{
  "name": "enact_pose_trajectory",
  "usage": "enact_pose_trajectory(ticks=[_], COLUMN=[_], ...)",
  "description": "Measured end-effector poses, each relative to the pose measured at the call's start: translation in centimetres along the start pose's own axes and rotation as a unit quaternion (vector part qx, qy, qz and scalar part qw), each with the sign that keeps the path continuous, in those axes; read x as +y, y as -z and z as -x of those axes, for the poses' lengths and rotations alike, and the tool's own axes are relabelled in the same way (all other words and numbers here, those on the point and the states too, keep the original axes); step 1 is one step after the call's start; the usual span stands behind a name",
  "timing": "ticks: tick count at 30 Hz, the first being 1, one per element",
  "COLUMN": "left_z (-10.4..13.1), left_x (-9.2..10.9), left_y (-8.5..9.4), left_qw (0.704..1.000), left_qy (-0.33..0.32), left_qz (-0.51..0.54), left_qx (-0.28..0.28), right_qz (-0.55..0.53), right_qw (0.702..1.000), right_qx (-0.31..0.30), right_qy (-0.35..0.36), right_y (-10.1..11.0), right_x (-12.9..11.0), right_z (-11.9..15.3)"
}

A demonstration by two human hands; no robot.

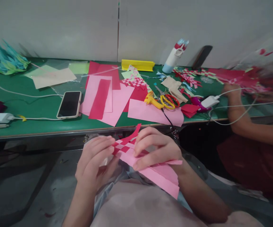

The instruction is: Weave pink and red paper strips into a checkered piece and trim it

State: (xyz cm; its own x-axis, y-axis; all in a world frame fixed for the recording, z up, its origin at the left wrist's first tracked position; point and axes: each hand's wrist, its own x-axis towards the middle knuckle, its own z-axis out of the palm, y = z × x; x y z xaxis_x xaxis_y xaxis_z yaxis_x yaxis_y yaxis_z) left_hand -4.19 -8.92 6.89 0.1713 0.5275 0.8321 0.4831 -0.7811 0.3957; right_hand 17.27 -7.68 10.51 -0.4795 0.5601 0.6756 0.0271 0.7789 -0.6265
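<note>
Taking 12 o'clock as straight ahead of the person, a pale pink and crimson woven paper piece [156, 174] is held up in both hands above the lap, just short of the green-topped surface [37, 107]. Its long axis runs from about 10 to 4 o'clock, with the checkered weave [124, 146] at the 10 o'clock end and the plain pink tail toward 4.

The weave sits between the hands, and that relation governs the handling. It lies at about 3 o'clock from the fingertips of the left hand [95, 159], which look clamped on its outer corner, though the thumb's hold is partly hidden. From the right hand [158, 148] it lies at about 9 o'clock; those fingers are bent over the paper, the thumb and forefinger pinching it near the middle. The left hand is nearer the weave's corner, the right nearer the tail.

A narrow crimson paper strip [137, 127] sticks out of the weave toward 1 o'clock, its tip free. On the surface, a yellow plastic glue gun [152, 100] lies at 1 o'clock and a white-edged phone with a dark screen [69, 105] at 10.
</note>
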Motion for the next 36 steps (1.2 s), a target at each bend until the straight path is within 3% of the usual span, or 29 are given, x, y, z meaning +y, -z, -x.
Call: enact_pose_trajectory(ticks=[3,6,8,11,14,17,23,26,32,36], left_z=[-0.3,-0.1,0.2,0.7,0.9,0.9,1.0,1.1,1.0,0.4], left_x=[-0.3,-0.3,-0.2,-0.1,-0.1,-0.2,-0.3,-0.3,0.0,0.7], left_y=[-0.3,-1.1,-1.8,-2.9,-3.5,-3.6,-3.7,-4.2,-5.2,-5.0], left_qw=[0.996,0.974,0.934,0.844,0.762,0.733,0.721,0.729,0.788,0.840], left_qy=[0.016,0.143,0.283,0.445,0.517,0.537,0.536,0.542,0.533,0.495], left_qz=[0.038,0.074,0.130,0.262,0.361,0.390,0.409,0.400,0.302,0.217], left_qx=[-0.083,-0.159,-0.173,-0.148,-0.147,-0.149,-0.159,-0.125,-0.057,-0.047], right_qz=[-0.022,-0.049,-0.060,-0.158,-0.243,-0.254,-0.209,-0.187,-0.061,0.012], right_qw=[0.999,0.993,0.978,0.919,0.865,0.837,0.853,0.866,0.932,0.945], right_qx=[0.005,0.019,0.042,0.083,0.053,0.006,-0.015,-0.020,-0.028,-0.034], right_qy=[-0.025,-0.107,-0.197,-0.352,-0.436,-0.485,-0.477,-0.463,-0.357,-0.325], right_y=[-0.1,-0.2,-0.4,-0.3,-0.2,0.0,-0.2,-0.4,-0.9,-1.4], right_x=[0.2,0.9,1.8,3.6,4.9,5.2,5.0,4.7,3.9,3.6], right_z=[-0.1,-0.4,-0.6,-0.7,-0.7,-0.8,-1.3,-1.5,-1.5,-1.1])
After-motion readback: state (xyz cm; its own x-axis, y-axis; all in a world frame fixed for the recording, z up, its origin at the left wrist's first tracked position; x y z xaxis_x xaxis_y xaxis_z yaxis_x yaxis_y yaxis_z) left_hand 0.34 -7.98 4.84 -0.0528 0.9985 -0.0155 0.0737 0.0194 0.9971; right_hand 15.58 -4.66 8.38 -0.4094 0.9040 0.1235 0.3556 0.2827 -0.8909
